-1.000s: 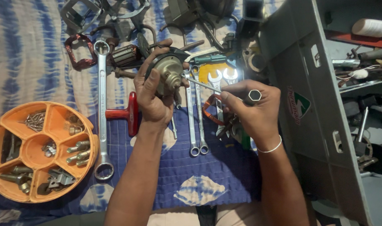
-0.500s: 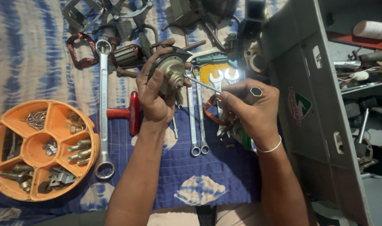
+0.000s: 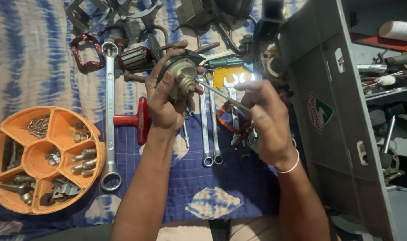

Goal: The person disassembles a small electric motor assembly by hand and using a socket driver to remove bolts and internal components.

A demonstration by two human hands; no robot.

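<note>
Okay, I see the left hand [image 3: 165, 100] curled tight around a round metal motor part [image 3: 182, 79], thumb lying up its side, held above the blue cloth [image 3: 221, 187]. Right hand [image 3: 266, 120] pinches a thin metal rod [image 3: 221, 96], its tip touching the motor part's centre. Both forearms rise from the bottom edge, wrists bent inward toward the part. Left of the part lies a long ring spanner [image 3: 110, 111]; below it, a red T-handle [image 3: 139, 119] partly hidden by the left hand. Two slim spanners [image 3: 210, 129] lie just right of it. Orange sectioned tray [image 3: 16, 203] with bolts sits far left; grey toolbox [image 3: 333, 111] far right.
</note>
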